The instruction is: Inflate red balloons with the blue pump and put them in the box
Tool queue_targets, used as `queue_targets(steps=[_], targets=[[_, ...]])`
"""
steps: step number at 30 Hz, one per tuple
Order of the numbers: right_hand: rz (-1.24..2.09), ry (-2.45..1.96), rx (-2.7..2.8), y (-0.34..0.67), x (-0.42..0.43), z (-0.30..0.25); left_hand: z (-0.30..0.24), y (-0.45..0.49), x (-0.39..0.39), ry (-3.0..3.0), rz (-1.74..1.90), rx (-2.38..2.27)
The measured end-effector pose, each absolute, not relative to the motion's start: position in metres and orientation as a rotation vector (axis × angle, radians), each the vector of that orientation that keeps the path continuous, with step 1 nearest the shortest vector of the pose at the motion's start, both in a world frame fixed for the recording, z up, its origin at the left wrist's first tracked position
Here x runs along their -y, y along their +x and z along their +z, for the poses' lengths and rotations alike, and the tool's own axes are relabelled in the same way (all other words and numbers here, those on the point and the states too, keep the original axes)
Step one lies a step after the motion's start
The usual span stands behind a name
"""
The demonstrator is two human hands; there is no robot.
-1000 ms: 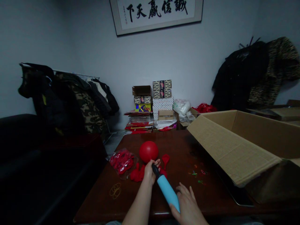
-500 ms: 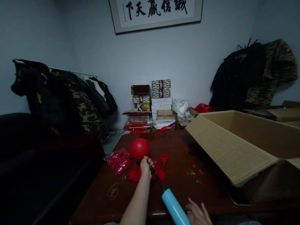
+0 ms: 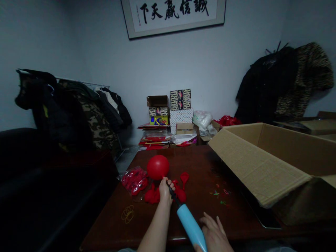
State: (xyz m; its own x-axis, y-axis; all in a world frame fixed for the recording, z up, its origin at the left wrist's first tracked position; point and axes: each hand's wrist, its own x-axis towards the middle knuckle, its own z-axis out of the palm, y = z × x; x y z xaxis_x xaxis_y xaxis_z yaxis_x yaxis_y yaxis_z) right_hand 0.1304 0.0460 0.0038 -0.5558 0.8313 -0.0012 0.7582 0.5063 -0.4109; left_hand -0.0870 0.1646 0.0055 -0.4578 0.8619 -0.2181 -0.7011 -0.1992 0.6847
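Note:
My left hand (image 3: pixel 165 189) is closed around the neck of a small, part-inflated red balloon (image 3: pixel 158 167), pinching it onto the black nozzle of a light-blue hand pump (image 3: pixel 190 226). The pump slants from the balloon down toward the bottom edge of the view. My right hand (image 3: pixel 215 236) grips the pump's lower end, with its fingers spread over the blue barrel. Flat red balloons (image 3: pixel 179 190) lie on the dark wooden table (image 3: pixel 199 168) just beside my left hand.
A clear bag of red balloons (image 3: pixel 134 180) and yellow rubber bands (image 3: pixel 128 214) lie to the left. Small coloured bands (image 3: pixel 219 196) are scattered to the right. A large open cardboard box (image 3: pixel 273 159) fills the table's right side. Stacked boxes (image 3: pixel 180 108) stand behind.
My right hand pulled the pump barrel back toward me, then pushed it forward again. The balloon stayed on the nozzle in my left hand.

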Motion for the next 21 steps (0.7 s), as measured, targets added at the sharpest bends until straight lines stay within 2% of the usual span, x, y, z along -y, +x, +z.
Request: queue_targets(steps=[5, 14, 21], targets=[[0.517, -1.386, 2.466, 0.107, -0.052, 0.023, 0.002, -0.084, -0.161, 0.291, 1.802, -0.929], [0.521, -1.415, 2.394, 0.085, -0.054, 0.025, 0.01, -0.101, -0.166, 0.313, 1.767, -0.97], [0.511, -1.374, 2.495, 0.118, -0.045, -0.008, 0.017, -0.11, -0.17, 0.301, 1.854, -0.975]])
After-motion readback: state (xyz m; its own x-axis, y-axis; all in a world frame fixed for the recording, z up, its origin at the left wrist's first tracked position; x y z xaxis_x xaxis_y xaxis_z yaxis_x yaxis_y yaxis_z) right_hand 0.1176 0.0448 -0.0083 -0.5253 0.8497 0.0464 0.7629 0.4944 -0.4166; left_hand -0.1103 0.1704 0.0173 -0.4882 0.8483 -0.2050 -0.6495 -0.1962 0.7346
